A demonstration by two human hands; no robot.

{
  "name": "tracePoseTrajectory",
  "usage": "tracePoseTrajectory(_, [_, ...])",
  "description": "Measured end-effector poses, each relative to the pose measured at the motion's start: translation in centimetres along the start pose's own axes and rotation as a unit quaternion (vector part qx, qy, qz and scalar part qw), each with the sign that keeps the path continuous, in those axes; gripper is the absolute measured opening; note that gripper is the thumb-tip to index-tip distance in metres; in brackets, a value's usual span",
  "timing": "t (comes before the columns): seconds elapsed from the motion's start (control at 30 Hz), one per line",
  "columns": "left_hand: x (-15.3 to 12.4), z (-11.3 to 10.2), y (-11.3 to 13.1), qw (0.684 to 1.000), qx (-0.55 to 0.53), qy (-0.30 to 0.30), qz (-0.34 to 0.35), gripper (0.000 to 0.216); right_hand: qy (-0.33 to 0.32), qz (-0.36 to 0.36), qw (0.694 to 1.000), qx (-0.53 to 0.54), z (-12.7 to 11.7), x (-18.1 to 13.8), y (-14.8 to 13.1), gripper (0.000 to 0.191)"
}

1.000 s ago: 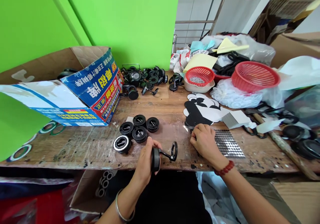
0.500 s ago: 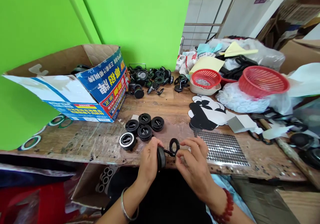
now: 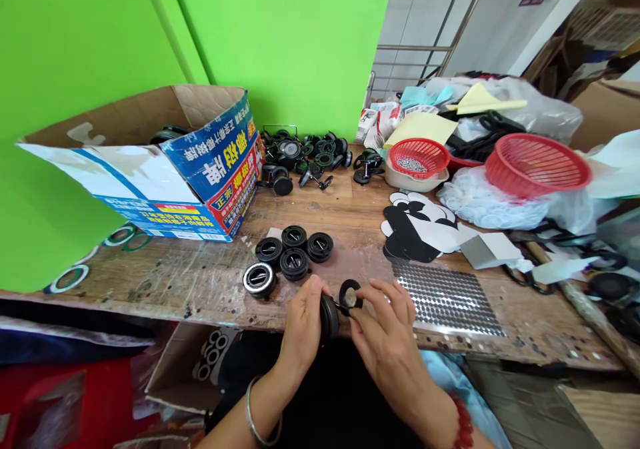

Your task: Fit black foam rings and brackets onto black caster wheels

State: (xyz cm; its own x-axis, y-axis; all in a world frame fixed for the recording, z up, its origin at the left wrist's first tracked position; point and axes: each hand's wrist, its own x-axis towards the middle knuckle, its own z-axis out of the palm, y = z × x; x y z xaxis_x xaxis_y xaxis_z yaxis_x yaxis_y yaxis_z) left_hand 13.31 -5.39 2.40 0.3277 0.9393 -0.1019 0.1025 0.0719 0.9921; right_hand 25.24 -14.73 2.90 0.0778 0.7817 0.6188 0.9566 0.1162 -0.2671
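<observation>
My left hand point(image 3: 303, 321) grips a black round part point(image 3: 329, 318) with a short stem and a ring head point(image 3: 349, 295), held at the near edge of the wooden bench point(image 3: 200, 282). My right hand point(image 3: 386, 329) pinches at that ring head, where a small silvery disc shows in the ring. Just beyond my left hand lie several black round caps point(image 3: 294, 254), one with a silver rim point(image 3: 259, 279). A sheet of small shiny discs point(image 3: 450, 297) lies right of my right hand.
An open printed carton point(image 3: 165, 162) stands at the left. A heap of black parts point(image 3: 305, 152) lies at the back. Two red baskets point(image 3: 537, 165) point(image 3: 419, 157), plastic bags and papers crowd the right. Black-and-white cut-outs point(image 3: 417, 229) lie mid-bench.
My right hand left the sheet of shiny discs and came over to the ring head of the part in my left hand. A silvery disc now sits in the ring.
</observation>
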Motion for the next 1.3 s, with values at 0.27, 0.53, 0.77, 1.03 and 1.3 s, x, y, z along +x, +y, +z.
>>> tracePoseTrajectory(0.27, [0.0, 0.5, 0.3, 0.945, -0.207, -0.059, -0.245, 0.066, -0.058, -0.007, 0.998, 0.031, -0.4, -2.0, 1.1, 0.026])
tracePoseTrajectory(0.53, [-0.1, -0.4, 0.8, 0.96, -0.128, -0.201, -0.147, 0.066, -0.057, 0.063, 0.981, 0.172, -0.8, -2.9, 3.6, 0.024])
tracePoseTrajectory(0.77, [0.2, -1.5, 1.4, 0.93, 0.058, -0.304, 0.2, 0.053, -0.201, 0.16, 0.908, 0.332, -3.3, -0.8, 4.6, 0.009])
tracePoseTrajectory(1.03, [-0.4, 0.5, 1.5, 0.963, -0.188, -0.109, -0.161, 0.061, -0.057, 0.215, 0.973, 0.066, -0.4, 0.3, 12.5, 0.012])
tracePoseTrajectory(1.3, [0.5, 0.6, 1.5, 0.94, -0.268, -0.083, -0.195, 0.068, -0.143, 0.184, 0.968, -0.097, 1.5, 0.9, 13.6, 0.02])
